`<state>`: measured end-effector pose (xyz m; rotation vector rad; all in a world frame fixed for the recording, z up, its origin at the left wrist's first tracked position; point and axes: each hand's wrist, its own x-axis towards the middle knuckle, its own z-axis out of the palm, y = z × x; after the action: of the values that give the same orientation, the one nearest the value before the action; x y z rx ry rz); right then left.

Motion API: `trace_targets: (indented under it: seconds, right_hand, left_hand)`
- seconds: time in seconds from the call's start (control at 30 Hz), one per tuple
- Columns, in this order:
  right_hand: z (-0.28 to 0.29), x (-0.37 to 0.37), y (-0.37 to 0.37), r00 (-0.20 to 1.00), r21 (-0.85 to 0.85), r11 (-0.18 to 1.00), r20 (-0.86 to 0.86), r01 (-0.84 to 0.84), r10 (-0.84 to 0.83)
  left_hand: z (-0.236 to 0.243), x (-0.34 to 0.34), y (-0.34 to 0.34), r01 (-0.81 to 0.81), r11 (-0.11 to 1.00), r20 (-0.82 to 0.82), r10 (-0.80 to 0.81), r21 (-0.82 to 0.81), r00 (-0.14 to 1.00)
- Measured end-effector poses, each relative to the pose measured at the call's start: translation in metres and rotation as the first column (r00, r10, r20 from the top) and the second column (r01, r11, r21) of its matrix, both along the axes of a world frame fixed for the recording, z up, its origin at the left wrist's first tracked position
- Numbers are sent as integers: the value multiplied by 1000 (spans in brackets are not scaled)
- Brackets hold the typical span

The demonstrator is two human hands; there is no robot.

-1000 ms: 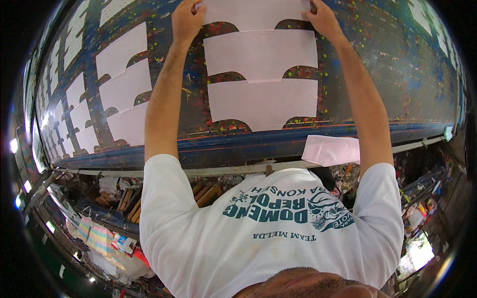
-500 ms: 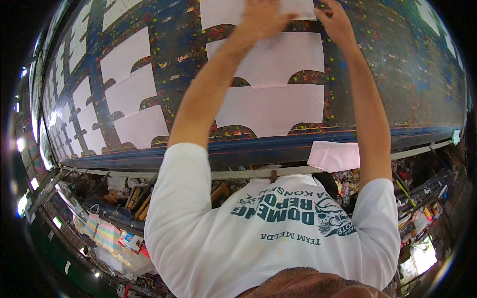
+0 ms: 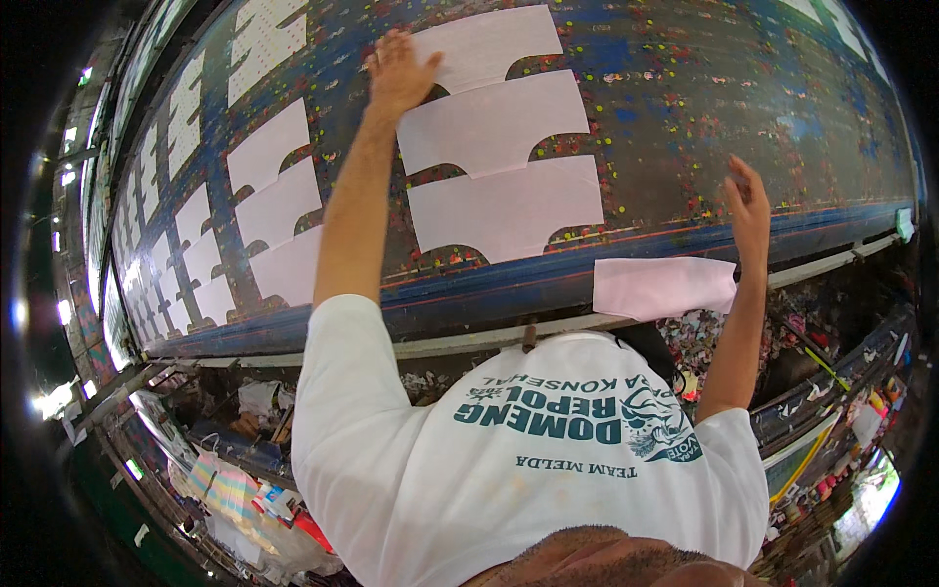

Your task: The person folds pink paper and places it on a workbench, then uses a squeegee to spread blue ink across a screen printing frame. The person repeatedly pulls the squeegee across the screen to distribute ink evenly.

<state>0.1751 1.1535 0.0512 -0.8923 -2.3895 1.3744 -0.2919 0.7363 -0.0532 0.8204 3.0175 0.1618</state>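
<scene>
My left hand [image 3: 399, 70] lies flat, fingers outstretched, at the left end of the uppermost pale pink cut fabric piece [image 3: 489, 39] in the middle column. Below it are two more such pieces [image 3: 494, 122] [image 3: 504, 205] with curved cutouts, lying on the long, paint-spotted dark table [image 3: 704, 166]. My right hand [image 3: 747, 201] is raised at the right, fingers loosely bent and apart with nothing visible in them, just above a folded pink cloth [image 3: 657, 284] draped on the table's front edge.
More pink pieces [image 3: 269, 201] form columns to the left, with dotted pale pieces [image 3: 264, 54] toward the back. A metal rail [image 3: 460, 340] runs along the near edge. Below it lie cluttered scraps [image 3: 812, 342] and a striped cloth bundle [image 3: 220, 484].
My left hand has left the piece's upper corner, swept over it and now rests flat at its left end. My right hand has released the corner and dropped toward the near edge.
</scene>
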Motion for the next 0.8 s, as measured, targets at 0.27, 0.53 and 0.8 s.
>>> trace_targets:
  seconds: [0.27, 0.53, 0.8]
  right_hand:
    - [-31, 141, 11, 933, 555, 799, 358, -231, 20]
    - [-29, 158, 6, 918, 380, 843, 265, -381, 296]
    - [-38, 178, 27, 882, 369, 802, 162, -469, 442]
  left_hand:
    - [80, 124, -41, 24, 970, -181, 21, 242, 983]
    - [91, 441, 104, 153, 797, 253, -358, 584, 899]
    - [63, 515, 164, 104, 951, 165, -157, 293, 974]
